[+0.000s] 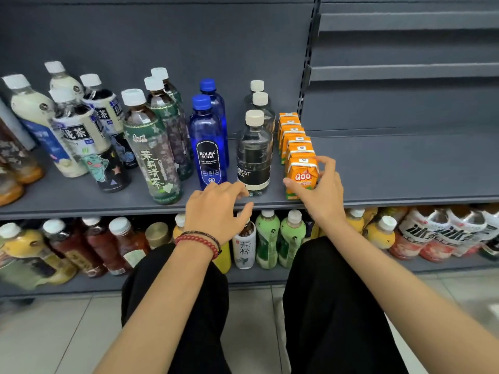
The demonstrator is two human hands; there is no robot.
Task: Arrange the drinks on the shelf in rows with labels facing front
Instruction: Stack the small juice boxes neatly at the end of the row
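Note:
On the grey shelf (391,168) drinks stand in rows running front to back. My right hand (321,188) grips the front orange Qoo juice carton (302,177), thumb on its left side and fingers round its right; several more orange cartons (293,133) line up behind it. My left hand (216,209) hovers at the shelf's front edge, fingers loosely curled and holding nothing, just below the black-labelled soda bottle (254,155) and the blue Bolsa soda bottle (208,147). Green jasmine tea bottles (154,149) and dark tea bottles (89,141) stand further left.
The right half of the shelf is bare. A lower shelf holds many bottles (267,238), green, yellow, red and white. Empty shelf boards (405,71) hang at upper right. My knees in black trousers (324,306) are close to the lower shelf.

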